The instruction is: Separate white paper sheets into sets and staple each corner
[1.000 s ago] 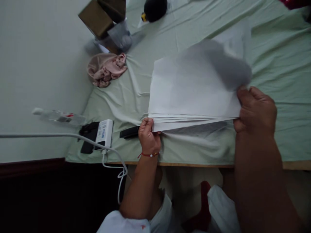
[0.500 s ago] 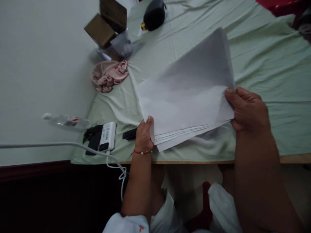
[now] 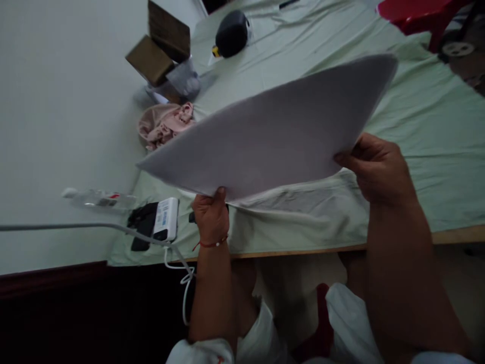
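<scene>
I hold a stack of white paper sheets (image 3: 276, 134) lifted above the pale green sheet-covered table (image 3: 424, 126), its underside facing me and looking grey. My left hand (image 3: 210, 215), with a red string bracelet on the wrist, is closed on the stack's near left edge. My right hand (image 3: 375, 167) is closed on its right edge, thumb on top. The stack bows between the two hands and hides the table's middle.
A pink crumpled cloth (image 3: 162, 124) and an open cardboard box (image 3: 161, 50) lie at the back left. A black round object (image 3: 232, 34) is farther back. A white power bank with cable (image 3: 165, 220), a plastic bottle (image 3: 98, 198) and a red stool (image 3: 420, 12) are also in view.
The paper stack has been lifted off the table and tilted up toward me, so its underside now shows. Both hands kept their grip and rose with it.
</scene>
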`<move>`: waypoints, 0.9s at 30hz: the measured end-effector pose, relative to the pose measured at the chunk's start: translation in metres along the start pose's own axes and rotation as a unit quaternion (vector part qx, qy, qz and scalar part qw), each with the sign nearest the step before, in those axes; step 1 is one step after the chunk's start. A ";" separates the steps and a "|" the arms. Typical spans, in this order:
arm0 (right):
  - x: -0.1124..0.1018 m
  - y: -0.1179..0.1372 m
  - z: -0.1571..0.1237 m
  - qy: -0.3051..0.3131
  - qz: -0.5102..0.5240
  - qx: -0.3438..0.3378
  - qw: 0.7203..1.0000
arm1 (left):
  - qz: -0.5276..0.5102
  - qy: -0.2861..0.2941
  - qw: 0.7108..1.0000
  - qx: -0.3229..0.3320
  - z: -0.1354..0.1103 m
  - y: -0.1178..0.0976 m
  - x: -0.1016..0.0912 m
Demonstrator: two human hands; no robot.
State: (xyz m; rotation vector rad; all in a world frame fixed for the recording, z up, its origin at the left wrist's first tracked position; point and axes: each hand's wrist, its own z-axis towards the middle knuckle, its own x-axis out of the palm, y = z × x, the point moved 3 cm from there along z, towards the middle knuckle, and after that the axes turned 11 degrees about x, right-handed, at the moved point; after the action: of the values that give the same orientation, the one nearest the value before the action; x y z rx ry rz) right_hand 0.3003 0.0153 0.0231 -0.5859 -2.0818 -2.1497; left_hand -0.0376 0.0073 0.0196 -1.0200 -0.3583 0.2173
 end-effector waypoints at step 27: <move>-0.005 -0.013 -0.006 0.023 -0.088 0.094 0.991 | 0.089 0.117 0.982 -0.116 -0.008 0.043 -0.016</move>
State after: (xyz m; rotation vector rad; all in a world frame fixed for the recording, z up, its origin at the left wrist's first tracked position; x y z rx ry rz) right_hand 0.2995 0.0095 0.0097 -0.3414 -2.3546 -1.9967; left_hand -0.0498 0.0173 -0.0242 -1.2953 -0.0785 0.2167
